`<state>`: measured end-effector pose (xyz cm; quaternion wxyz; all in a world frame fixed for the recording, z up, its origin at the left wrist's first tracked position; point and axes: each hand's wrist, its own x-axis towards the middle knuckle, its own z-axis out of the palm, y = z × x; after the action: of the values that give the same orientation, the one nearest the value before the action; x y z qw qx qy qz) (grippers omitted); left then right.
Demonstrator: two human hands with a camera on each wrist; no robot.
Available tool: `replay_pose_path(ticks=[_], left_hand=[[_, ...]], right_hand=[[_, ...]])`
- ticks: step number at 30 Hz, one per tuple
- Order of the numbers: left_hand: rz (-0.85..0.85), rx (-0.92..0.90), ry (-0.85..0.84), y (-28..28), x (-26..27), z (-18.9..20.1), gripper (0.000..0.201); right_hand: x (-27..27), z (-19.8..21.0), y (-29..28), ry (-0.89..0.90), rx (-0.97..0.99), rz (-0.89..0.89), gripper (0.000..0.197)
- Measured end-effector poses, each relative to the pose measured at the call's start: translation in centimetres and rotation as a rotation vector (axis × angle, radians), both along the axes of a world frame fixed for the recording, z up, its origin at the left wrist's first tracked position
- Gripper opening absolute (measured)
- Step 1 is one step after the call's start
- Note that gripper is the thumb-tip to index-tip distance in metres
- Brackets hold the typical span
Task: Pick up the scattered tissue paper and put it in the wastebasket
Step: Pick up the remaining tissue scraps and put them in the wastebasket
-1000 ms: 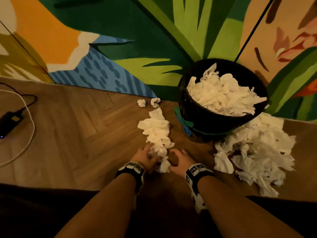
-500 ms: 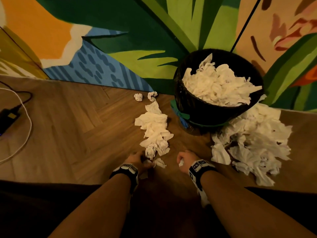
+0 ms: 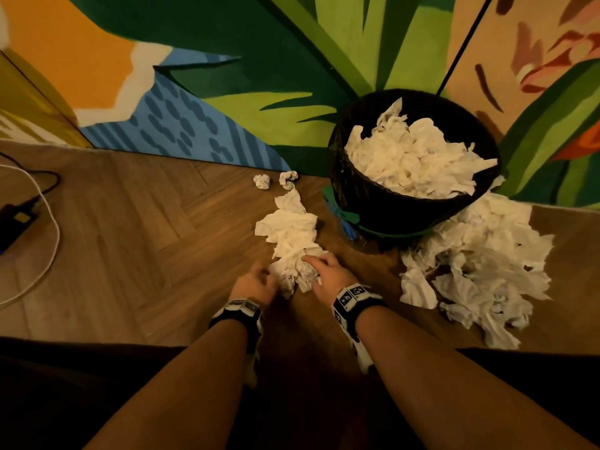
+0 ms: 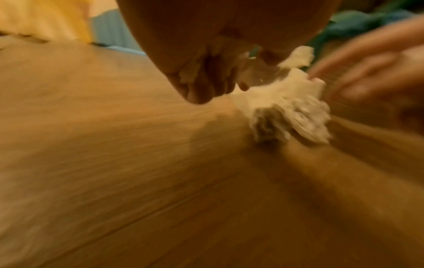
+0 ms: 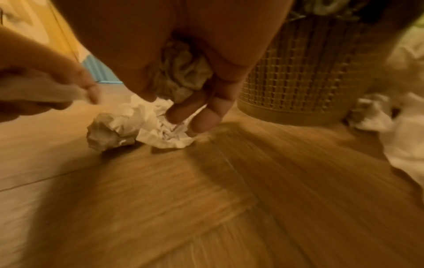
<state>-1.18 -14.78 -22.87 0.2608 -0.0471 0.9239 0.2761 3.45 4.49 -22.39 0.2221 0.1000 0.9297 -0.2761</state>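
Note:
A strip of crumpled white tissue paper [image 3: 292,232] lies on the wooden floor, left of the black wastebasket [image 3: 373,203], which is heaped with tissue. My left hand [image 3: 264,276] and right hand [image 3: 313,264] meet at the strip's near end, one on each side. In the left wrist view, my left hand [image 4: 206,87] curls round tissue scraps beside a wad [image 4: 289,112] on the floor. In the right wrist view, my right hand [image 5: 190,112] holds a crumpled piece in its palm, with curled fingers pressing into the floor tissue [image 5: 160,130].
A large pile of tissue [image 3: 480,264] lies on the floor to the right of the basket. Two small tissue balls [image 3: 261,181] sit by the painted wall. A black charger [image 3: 16,222] with cables lies at far left.
Both hands drew back towards me gathering small scraps, then moved forward and together onto the near end of the tissue strip.

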Motion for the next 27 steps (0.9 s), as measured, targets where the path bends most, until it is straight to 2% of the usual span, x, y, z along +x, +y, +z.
replay_pose_path(ticks=[4, 7, 10, 12, 15, 20, 22, 24, 25, 27], left_hand=[[-0.309, -0.063, -0.155, 2.1, 0.9, -1.0, 0.060], [-0.370, -0.122, -0.169, 2.8, 1.2, -1.8, 0.066], [-0.335, -0.107, -0.123, 2.2, 1.6, -2.4, 0.066], [-0.309, -0.066, -0.060, 1.7, 1.9, -2.5, 0.064], [-0.257, 0.017, 0.022, 1.4, 2.1, -2.2, 0.057], [-0.057, 0.103, 0.114, 1.5, 0.3, -0.6, 0.021], [0.018, 0.168, 0.159, 1.8, -0.4, 0.2, 0.019], [0.133, 0.263, 0.163, 2.6, -1.1, 1.8, 0.005], [0.176, 0.295, 0.188, 3.1, -1.5, 2.7, 0.010], [0.211, 0.333, 0.273, 4.5, -2.5, 4.5, 0.035]], right_hand=[[-1.3, 0.0, -0.7, -0.087, 0.080, 0.069, 0.058], [-1.0, -0.6, -1.1, -0.144, 0.121, 0.088, 0.050], [0.1, -1.6, -1.0, -0.133, 0.150, 0.062, 0.031], [0.7, -2.2, -0.6, -0.098, 0.099, 0.016, 0.023], [0.8, -2.4, 0.2, -0.017, -0.010, -0.147, 0.020], [0.3, -1.3, 1.9, 0.150, -0.216, -0.385, 0.020], [0.7, -0.8, 2.9, 0.160, -0.291, -0.457, 0.022], [1.4, -0.3, 4.1, 0.147, -0.376, -0.576, 0.025], [1.9, 0.0, 4.9, 0.159, -0.401, -0.647, 0.024], [2.8, 0.8, 6.9, 0.230, -0.401, -0.801, 0.021]])
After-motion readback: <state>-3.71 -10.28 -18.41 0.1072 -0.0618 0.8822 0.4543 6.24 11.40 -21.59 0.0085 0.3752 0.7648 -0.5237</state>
